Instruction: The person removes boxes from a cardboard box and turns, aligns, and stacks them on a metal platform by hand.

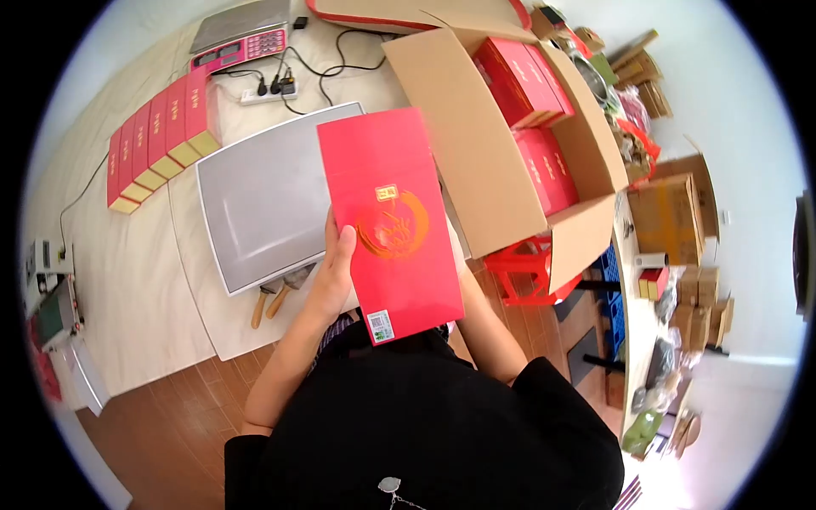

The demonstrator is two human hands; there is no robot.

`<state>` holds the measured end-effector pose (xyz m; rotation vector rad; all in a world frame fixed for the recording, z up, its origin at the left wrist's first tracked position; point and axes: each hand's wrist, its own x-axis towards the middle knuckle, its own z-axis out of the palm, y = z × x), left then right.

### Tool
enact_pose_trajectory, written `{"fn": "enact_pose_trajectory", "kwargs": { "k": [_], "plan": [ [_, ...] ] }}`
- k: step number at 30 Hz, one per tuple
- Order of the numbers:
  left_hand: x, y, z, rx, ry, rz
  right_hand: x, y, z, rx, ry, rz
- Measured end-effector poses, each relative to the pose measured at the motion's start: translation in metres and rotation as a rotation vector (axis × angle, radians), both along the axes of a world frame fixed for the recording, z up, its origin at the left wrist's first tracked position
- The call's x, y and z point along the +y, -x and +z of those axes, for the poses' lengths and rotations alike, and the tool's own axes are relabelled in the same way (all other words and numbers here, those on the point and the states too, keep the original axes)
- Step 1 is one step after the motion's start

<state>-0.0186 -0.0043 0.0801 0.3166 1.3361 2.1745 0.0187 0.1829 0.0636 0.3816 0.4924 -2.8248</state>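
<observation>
A tall red gift box (399,280) with a gold emblem and a small sticker at its lower corner is held up in front of my chest. My left hand (333,263) grips its left side, thumb lying on the front face. Along the right edge my right hand (456,242) is mostly hidden behind the box; only a sliver of it shows. Behind the box lies a grey flat-topped tray or platform (263,200) on the table. To the right, an open cardboard carton (476,161) holds several red boxes (523,81).
A row of red boxes (161,136) stands at the left, near a pink scale (238,51) and a power strip (270,92) with black cables. Wooden-handled tools (270,306) lie at the table's front edge. A red stool (523,276) supports the carton's side.
</observation>
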Motion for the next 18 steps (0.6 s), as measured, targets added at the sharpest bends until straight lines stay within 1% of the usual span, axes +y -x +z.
{"fn": "enact_pose_trajectory", "kwargs": {
  "k": [1, 2, 4, 5, 7, 8, 10, 11, 12, 14, 15, 16, 18],
  "plan": [
    [0.000, 0.002, -0.011, -0.012, 0.079, -0.010, 0.004, -0.002, -0.002, 0.000, 0.055, 0.043],
    [0.003, 0.000, -0.017, -0.008, 0.080, -0.033, 0.005, -0.005, -0.005, 0.004, 0.056, 0.020],
    [0.009, 0.000, -0.014, -0.150, -0.023, -0.051, 0.002, -0.007, -0.010, 0.227, 0.338, -0.044],
    [0.011, 0.001, -0.013, -0.199, -0.057, -0.055, 0.003, -0.009, -0.011, 0.229, 0.336, -0.047],
    [0.013, 0.007, -0.011, -0.177, -0.093, -0.125, 0.001, -0.007, -0.008, 0.022, -0.009, -0.137],
    [0.013, 0.011, -0.014, -0.179, -0.095, -0.106, 0.001, -0.005, -0.012, 0.019, -0.010, -0.119],
    [0.014, 0.021, -0.012, 0.068, 0.173, -0.056, 0.004, -0.003, -0.025, 0.090, -0.079, -0.176],
    [0.011, 0.022, -0.009, 0.184, 0.297, -0.018, 0.009, -0.003, -0.031, 0.112, -0.120, -0.154],
    [0.010, 0.025, -0.011, 0.173, 0.298, 0.005, 0.013, -0.002, -0.028, 0.105, -0.120, -0.129],
    [0.005, 0.029, -0.022, 0.431, 0.614, 0.169, 0.021, 0.005, -0.021, 0.004, -0.223, -0.044],
    [0.001, 0.028, -0.030, 0.375, 0.656, 0.240, 0.013, 0.018, 0.002, -0.151, -0.391, 0.028],
    [-0.006, 0.028, -0.038, 0.360, 0.665, 0.273, -0.002, 0.030, 0.023, -0.143, -0.634, 0.017],
    [-0.030, 0.029, -0.056, 0.344, 0.606, 0.444, -0.009, 0.067, 0.019, 0.267, -1.325, 0.037]
  ]
}}
